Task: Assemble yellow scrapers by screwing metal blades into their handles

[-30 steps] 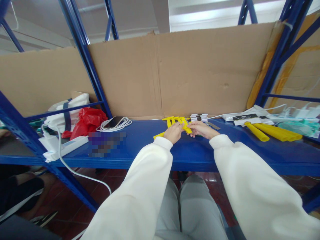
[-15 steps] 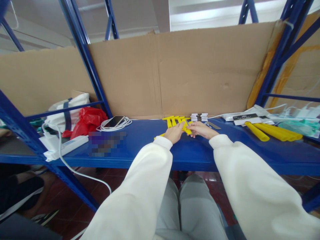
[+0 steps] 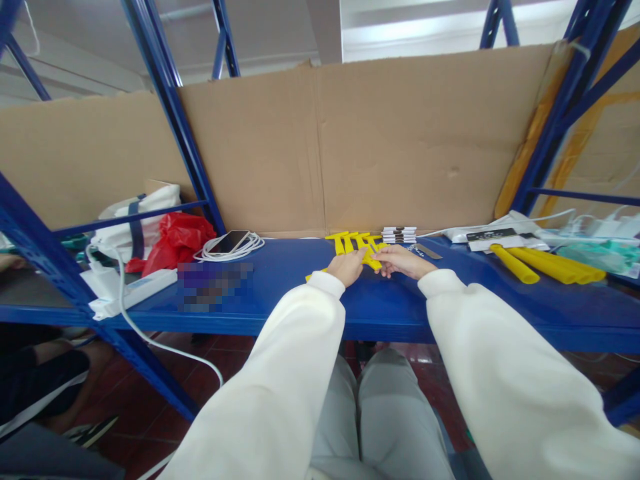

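My left hand [image 3: 347,267] is closed around the handle of a yellow T-shaped scraper [image 3: 371,261], whose handle end pokes out at lower left by the wrist. At the scraper's wide head, my right hand [image 3: 403,261] has its fingertips pinched against the yellow edge. Any small part between those fingertips is too small to make out. Just behind the hands, several more yellow scrapers [image 3: 340,243] lie side by side with their heads toward the cardboard. Beyond my right hand stands a stack of small white-and-dark packs [image 3: 399,235], with a flat metal strip [image 3: 426,251] in front.
Longer yellow tubes [image 3: 515,264] and white packaging [image 3: 493,239] lie at right on the blue shelf [image 3: 290,293]. At left are a coiled white cable [image 3: 235,248], a phone, a red bag [image 3: 183,237] and a power strip [image 3: 135,293]. Cardboard [image 3: 400,140] walls the back.
The scraper's head has tilted slightly and sits flatter between my hands. Both hands stay almost in place, still on the scraper.
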{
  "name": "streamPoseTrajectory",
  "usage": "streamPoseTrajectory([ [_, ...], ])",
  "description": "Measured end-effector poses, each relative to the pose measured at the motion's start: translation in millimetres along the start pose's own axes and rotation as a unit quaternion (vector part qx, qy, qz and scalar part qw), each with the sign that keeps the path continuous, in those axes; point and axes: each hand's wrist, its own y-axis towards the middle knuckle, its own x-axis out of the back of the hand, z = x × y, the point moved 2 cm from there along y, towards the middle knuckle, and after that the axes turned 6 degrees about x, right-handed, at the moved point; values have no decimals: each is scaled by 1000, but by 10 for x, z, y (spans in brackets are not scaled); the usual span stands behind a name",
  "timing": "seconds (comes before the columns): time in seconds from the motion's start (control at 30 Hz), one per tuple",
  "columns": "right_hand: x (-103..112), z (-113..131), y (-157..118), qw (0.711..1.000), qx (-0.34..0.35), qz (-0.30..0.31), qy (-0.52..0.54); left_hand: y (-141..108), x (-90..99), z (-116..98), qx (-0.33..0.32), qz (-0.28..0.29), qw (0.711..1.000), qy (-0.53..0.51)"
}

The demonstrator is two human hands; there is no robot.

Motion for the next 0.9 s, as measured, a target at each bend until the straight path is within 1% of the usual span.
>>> streamPoseTrajectory([
  [0.2,4,18,7,1000,0,-3,17,-37,78,-3,11,12,999,-33],
  [0.33,30,33,2,999,8,-30,24,-35,96,17,22,-1,998,-53],
  [0.43,119,38,44,995,39,-86,38,-27,122,57,43,-32,995,-89],
  [0.47,173,32,70,991,54,-116,44,-25,134,80,51,-48,992,-107],
  [0.53,322,-2,126,976,83,-198,46,-22,157,138,68,-87,981,-156],
  [0.6,514,-69,164,952,91,-292,12,-17,174,207,81,-137,962,-220],
  [0.63,618,-111,168,936,88,-340,-26,-11,178,241,85,-166,948,-257],
  [0.67,722,-159,160,919,66,-381,-76,-2,180,272,86,-197,931,-294],
  [0.7,818,-205,143,901,44,-410,-135,12,180,298,86,-228,912,-331],
  [0.73,899,-247,124,887,22,-416,-198,31,177,317,86,-256,890,-367],
  [0.8,1017,-327,76,866,-39,-402,-295,82,169,331,85,-299,847,-432],
  [0.9,1058,-389,17,842,-100,-369,-380,182,175,287,81,-322,794,-509],
])
